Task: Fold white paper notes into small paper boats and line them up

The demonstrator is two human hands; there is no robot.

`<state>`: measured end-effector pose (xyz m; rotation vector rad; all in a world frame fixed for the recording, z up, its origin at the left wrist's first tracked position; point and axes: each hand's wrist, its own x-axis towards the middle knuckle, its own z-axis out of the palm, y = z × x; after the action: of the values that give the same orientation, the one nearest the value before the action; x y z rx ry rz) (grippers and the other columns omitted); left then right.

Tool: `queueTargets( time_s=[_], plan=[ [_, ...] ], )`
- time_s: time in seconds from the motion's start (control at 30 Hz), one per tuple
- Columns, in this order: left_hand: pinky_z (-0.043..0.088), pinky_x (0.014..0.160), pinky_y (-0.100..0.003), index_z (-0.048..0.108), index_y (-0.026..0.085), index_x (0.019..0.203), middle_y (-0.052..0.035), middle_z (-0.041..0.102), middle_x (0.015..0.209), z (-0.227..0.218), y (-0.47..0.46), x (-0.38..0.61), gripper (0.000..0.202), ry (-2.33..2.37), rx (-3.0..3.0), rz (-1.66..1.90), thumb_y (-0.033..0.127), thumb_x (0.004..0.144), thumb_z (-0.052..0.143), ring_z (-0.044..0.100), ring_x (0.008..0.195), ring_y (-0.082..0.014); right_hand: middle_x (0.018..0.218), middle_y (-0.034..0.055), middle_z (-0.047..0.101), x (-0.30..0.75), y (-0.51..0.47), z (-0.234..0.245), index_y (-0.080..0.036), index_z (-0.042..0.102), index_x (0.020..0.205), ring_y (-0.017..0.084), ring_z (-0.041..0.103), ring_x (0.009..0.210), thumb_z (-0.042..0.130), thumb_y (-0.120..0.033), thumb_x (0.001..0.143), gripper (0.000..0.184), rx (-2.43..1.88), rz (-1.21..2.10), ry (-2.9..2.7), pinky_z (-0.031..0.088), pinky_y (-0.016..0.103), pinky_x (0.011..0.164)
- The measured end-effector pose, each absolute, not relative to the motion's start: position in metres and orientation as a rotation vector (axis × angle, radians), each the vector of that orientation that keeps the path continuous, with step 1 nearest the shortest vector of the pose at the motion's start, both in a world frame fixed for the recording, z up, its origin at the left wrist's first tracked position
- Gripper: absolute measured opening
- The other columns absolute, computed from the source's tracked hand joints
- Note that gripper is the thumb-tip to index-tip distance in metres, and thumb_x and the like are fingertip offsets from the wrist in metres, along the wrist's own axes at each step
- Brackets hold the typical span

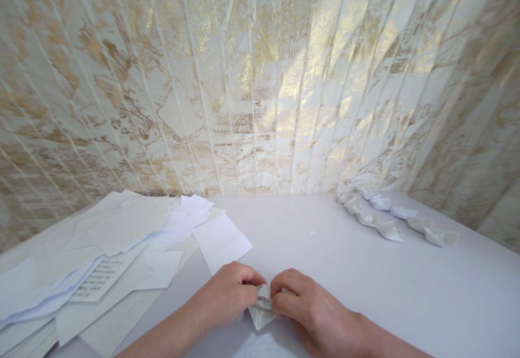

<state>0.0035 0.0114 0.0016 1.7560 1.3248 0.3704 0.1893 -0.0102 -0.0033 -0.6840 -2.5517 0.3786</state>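
Observation:
A small folded piece of paper (261,319), greyish white with a pointed lower corner, is held between both hands just above the near part of the white table. My left hand (233,295) pinches its left side between thumb and fingers. On the other side my right hand (304,304) grips the paper with curled fingers, which cover much of that edge. Some print or shading shows on the paper's upper part between the fingertips.
Loose paper sheets (122,222) lie in a spread pile on the left, one printed sheet (99,278) among them. Several folded paper boats (390,230) stand in two rows at the back right of the table (406,304). A patterned curtain (244,103) hangs behind.

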Motion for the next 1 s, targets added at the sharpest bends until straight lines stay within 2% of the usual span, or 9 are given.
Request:
queueTargets(
  time_s=[0.2, 0.57, 0.83, 1.0],
  plan=[
    [0.035, 0.050, -0.022, 0.069, 0.012, 0.072, -0.0025, 0.062, 0.061, -0.0030, 0.0104, 0.0053, 0.025, 1.404, 1.790, 0.387, 0.026, 0.063, 0.050, 0.054, 0.057, -0.0167, 0.084, 0.0070, 0.058, 0.1886, -0.0111, -0.0053, -0.018, 0.050, 0.070, 0.016, 0.050, 0.075, 0.040, 0.000, 0.065, 0.021, -0.647, 0.376, -2.558, 0.042, 0.023, 0.068],
    [0.030, 0.048, -0.021, 0.063, 0.016, 0.058, 0.0031, 0.051, 0.052, 0.0027, 0.0051, 0.0084, 0.014, 1.508, 1.923, 0.433, 0.018, 0.058, 0.049, 0.047, 0.052, -0.0129, 0.086, 0.0081, 0.060, 0.1882, -0.0112, -0.0058, -0.017, 0.053, 0.072, 0.016, 0.051, 0.076, 0.040, 0.000, 0.065, 0.022, -0.612, 0.293, -2.573, 0.043, 0.024, 0.069],
    [0.031, 0.045, -0.019, 0.061, 0.018, 0.058, 0.0033, 0.053, 0.052, -0.0005, 0.0085, 0.0044, 0.014, 1.468, 1.947, 0.347, 0.015, 0.054, 0.048, 0.049, 0.051, -0.0130, 0.087, 0.0078, 0.060, 0.1899, -0.0084, -0.0050, -0.017, 0.055, 0.075, 0.017, 0.050, 0.076, 0.035, -0.003, 0.079, 0.025, -0.521, 0.072, -2.607, 0.043, 0.026, 0.069],
    [0.028, 0.044, -0.019, 0.052, 0.019, 0.055, 0.0049, 0.049, 0.050, 0.0036, 0.0030, 0.0062, 0.008, 1.455, 1.985, 0.375, 0.016, 0.056, 0.045, 0.045, 0.049, -0.0117, 0.091, 0.0096, 0.059, 0.1920, -0.0105, -0.0040, -0.015, 0.056, 0.077, 0.018, 0.052, 0.081, 0.036, 0.000, 0.073, 0.025, -0.584, 0.148, -2.561, 0.043, 0.029, 0.074]
  ],
)
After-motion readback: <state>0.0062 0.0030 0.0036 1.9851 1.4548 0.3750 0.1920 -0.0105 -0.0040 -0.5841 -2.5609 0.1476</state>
